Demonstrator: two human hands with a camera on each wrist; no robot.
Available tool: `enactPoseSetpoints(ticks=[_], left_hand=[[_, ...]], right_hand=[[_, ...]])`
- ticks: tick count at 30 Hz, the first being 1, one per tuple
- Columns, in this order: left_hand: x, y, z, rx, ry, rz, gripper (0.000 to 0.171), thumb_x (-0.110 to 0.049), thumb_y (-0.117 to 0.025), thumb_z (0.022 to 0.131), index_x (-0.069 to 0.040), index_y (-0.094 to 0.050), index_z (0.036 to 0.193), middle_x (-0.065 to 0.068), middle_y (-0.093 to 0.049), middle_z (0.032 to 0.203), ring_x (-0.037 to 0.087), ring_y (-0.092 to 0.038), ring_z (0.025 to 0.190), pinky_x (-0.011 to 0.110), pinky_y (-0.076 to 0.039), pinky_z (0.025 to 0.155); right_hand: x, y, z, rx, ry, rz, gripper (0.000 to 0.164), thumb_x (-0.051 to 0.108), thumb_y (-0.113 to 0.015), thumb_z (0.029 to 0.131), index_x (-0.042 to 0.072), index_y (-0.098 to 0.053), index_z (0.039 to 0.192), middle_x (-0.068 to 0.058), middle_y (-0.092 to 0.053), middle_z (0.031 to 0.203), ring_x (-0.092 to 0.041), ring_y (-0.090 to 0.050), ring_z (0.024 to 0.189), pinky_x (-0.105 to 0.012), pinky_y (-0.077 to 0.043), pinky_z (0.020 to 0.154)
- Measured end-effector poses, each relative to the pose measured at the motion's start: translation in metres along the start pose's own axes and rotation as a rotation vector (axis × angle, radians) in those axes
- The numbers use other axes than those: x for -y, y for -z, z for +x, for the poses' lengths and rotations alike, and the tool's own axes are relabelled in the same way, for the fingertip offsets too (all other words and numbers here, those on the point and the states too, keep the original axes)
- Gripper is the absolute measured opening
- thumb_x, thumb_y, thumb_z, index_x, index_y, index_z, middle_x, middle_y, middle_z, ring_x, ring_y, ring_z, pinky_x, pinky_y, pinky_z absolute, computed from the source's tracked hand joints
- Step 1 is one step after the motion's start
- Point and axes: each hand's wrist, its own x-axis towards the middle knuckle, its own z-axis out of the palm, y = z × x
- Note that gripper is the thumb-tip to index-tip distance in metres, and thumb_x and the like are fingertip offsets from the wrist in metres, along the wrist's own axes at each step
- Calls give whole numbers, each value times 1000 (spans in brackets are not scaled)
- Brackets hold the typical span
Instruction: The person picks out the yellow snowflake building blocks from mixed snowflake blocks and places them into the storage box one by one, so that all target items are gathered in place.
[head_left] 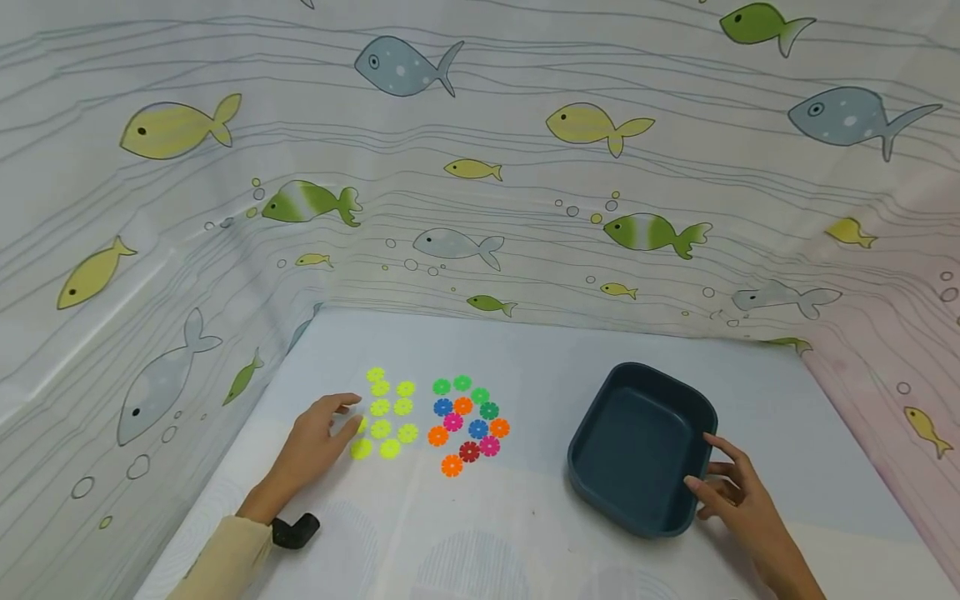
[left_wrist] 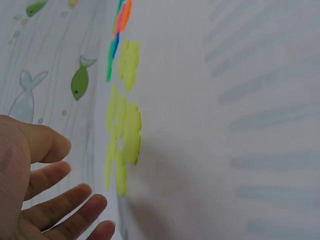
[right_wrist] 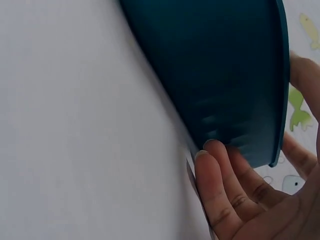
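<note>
Tray (head_left: 637, 457) in grip of right hand (head_left: 741, 498), outside fingertips (right_wrist: 208, 169) only in right wrist view; left hand (head_left: 313, 435) relaxed

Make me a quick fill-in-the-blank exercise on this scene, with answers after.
The left hand is beside notched discs coloured ____.
The right hand holds a dark blue bin standing, in the head view, to the ____ of the notched discs.
The orange discs number ____.
Animals printed on the backdrop are ____.
Missing words: yellow, right, four, fish.

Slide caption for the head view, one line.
Left hand by yellow discs, right hand holding a dark blue tray, multicolored discs between.
</note>
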Motion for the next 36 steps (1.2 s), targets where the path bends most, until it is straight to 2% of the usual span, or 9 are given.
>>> enactPoseSetpoints(ticks=[10, 17, 25, 32, 36], left_hand=[[4, 3, -5, -10, 6, -47, 35, -23, -65, 103, -4, -62, 133, 14, -66, 127, 31, -63, 111, 50, -52, 88], [6, 10, -4, 30, 36, -43, 36, -22, -65, 103, -5, -62, 133, 14, -67, 126, 28, -64, 106, 44, -53, 85], [11, 17, -1, 76, 47, -54, 34, -22, -70, 100, -6, -65, 129, 13, -68, 122, 25, -64, 102, 35, -53, 81], [17, 17, -3, 110, 81, -52, 36, -22, -77, 95, -7, -67, 126, 11, -68, 116, 20, -62, 93, 34, -52, 74], [18, 14, 0, 107, 89, -38, 35, -21, -77, 95, -7, -67, 125, 9, -68, 114, 19, -60, 89, 33, -50, 73]], right_hand=[[0, 4, -1, 2, 49, -23, 75, 27, -67, 102, 24, -19, 159, -21, -43, 132, -22, -67, 86, -37, -59, 71], [-1, 5, 0, 18, 74, -6, 71, 22, -67, 103, 22, -21, 157, -19, -51, 123, -20, -67, 89, -39, -59, 70], [-2, 6, 1, 56, 37, 15, 76, 20, -67, 102, 28, -17, 158, -16, -53, 123, -22, -67, 88, -39, -59, 72], [-4, 7, -1, 81, 7, 40, 75, 18, -65, 103, 29, -15, 159, -16, -54, 121, -27, -66, 87, -38, -58, 74], [-4, 7, 0, 89, 25, 39, 74, 18, -64, 104, 29, -15, 159, -14, -55, 120, -29, -66, 84, -38, -58, 74]])
